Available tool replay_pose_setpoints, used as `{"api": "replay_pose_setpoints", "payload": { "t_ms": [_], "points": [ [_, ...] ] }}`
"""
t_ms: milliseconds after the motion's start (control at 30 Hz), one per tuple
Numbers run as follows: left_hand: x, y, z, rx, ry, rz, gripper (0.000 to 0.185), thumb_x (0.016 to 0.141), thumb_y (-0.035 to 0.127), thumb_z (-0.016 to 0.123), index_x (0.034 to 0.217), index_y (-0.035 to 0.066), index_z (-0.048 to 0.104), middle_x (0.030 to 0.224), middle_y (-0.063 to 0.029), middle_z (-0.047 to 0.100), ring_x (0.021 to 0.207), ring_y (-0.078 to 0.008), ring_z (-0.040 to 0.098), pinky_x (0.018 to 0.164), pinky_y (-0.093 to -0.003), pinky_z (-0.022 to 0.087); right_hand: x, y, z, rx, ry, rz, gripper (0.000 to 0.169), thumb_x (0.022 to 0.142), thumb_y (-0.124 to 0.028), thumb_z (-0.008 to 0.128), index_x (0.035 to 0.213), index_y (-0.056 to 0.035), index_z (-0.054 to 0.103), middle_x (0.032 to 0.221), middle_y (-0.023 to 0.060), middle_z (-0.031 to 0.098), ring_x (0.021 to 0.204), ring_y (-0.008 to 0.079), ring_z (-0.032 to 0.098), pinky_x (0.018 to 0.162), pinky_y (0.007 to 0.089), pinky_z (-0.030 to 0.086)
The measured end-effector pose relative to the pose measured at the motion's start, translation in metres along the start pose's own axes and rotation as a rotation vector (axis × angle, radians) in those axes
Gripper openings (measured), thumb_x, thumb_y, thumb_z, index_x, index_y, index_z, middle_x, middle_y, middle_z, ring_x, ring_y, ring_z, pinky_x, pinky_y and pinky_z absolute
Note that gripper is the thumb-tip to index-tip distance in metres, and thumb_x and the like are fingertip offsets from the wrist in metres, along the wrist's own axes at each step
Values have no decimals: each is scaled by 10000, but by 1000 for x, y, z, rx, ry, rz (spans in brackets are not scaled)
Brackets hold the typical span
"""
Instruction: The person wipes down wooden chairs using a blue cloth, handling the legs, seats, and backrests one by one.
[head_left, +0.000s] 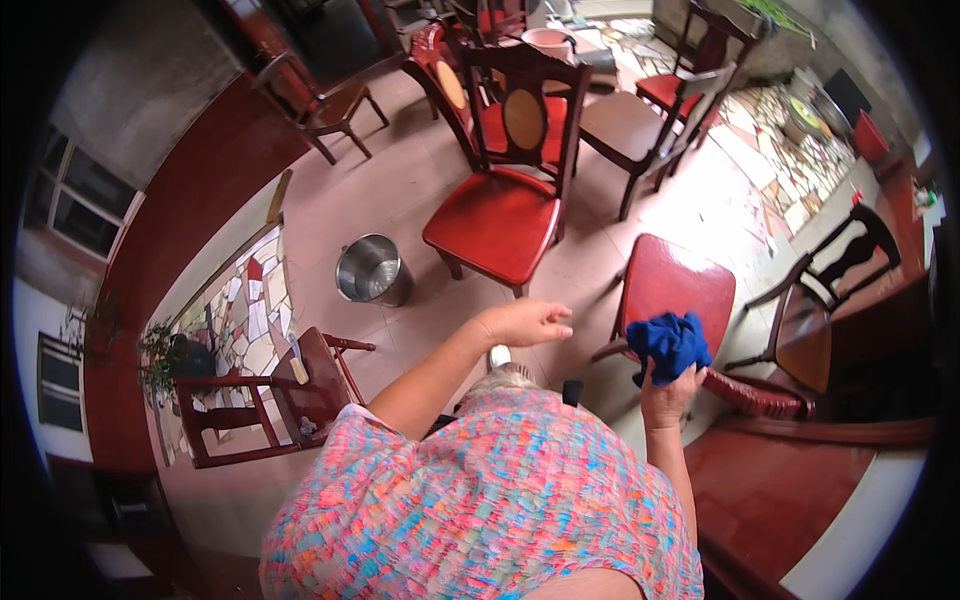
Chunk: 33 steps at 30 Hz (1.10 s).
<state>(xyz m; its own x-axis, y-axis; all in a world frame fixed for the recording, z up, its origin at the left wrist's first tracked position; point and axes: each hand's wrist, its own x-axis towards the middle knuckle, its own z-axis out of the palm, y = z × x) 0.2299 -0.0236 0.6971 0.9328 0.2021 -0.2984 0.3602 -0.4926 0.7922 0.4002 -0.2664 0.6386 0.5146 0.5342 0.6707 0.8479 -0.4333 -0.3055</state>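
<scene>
A bunched blue cloth (670, 346) is gripped in my right hand (669, 394), over the near end of a red chair seat (675, 281). That chair's carved backrest (761, 394) points toward the lower right. My left hand (525, 322) holds nothing; it hovers in front of my body with its fingers apart, between the red seat and a metal bucket (369, 268). Beyond it stands another wooden chair with a glossy red seat (495, 217) and an oval panel in its back. Whether the cloth touches the seat cannot be told.
At the left, a dark red chair (322, 375) bears a brush with a pale handle (298, 369). A brown-seated chair (802, 337) stands at the right. Several more chairs and a pink bucket (547, 43) are farther back. A potted plant (187, 356) is by the left wall.
</scene>
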Motion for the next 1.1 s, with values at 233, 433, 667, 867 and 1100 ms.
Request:
{"api": "replay_pose_setpoints", "payload": {
  "t_ms": [233, 433, 667, 867, 1100],
  "points": [
    [-23, -18, 4, -93, 79, -96, 562, 919, 393, 567, 1312, -2, 500, 1164, -177, 634, 1080, -256, 600, 940, -337, 450, 95, 11, 3, -52, -631, 550, 381, 866, -347, 556, 1012, -13, 670, 914, 291, 646, 927, 443, 621, 833, 493, 470],
    [-29, -16, -3, -119, 117, -76, 538, 921, 369, 575, 1313, 9, 504, 1168, -170, 633, 1087, -250, 596, 946, -332, 447, 85, 37, 24, 192, -493, 508, 496, 894, -344, 517, 1200, 45, 550, 920, 311, 634, 922, 438, 623, 818, 461, 485],
    [-51, -42, -11, -163, 242, -192, 486, 918, 322, 597, 1290, 17, 530, 1179, -177, 625, 1086, -239, 598, 932, -336, 463, 19, -20, 1, 3, -55, 9, 371, 846, -169, 602, 1188, -29, 568, 1210, 208, 568, 1108, 403, 517, 919, 501, 360],
    [-9, -12, 0, -168, 121, -72, 493, 915, 316, 604, 1286, -1, 526, 1170, -169, 629, 1076, -227, 601, 927, -324, 461, 45, 9, 17, -67, -397, 413, 322, 857, -291, 579, 1088, -67, 602, 1006, 222, 643, 919, 421, 606, 791, 500, 449],
    [14, 53, 0, -38, -82, 97, 433, 927, 188, 583, 1302, -14, 504, 1217, -140, 603, 1099, -182, 583, 933, -287, 457, 123, 61, 70, 111, -787, 541, 394, 805, -349, 534, 904, 5, 675, 871, 272, 642, 867, 411, 639, 747, 468, 493]
  ]
}}
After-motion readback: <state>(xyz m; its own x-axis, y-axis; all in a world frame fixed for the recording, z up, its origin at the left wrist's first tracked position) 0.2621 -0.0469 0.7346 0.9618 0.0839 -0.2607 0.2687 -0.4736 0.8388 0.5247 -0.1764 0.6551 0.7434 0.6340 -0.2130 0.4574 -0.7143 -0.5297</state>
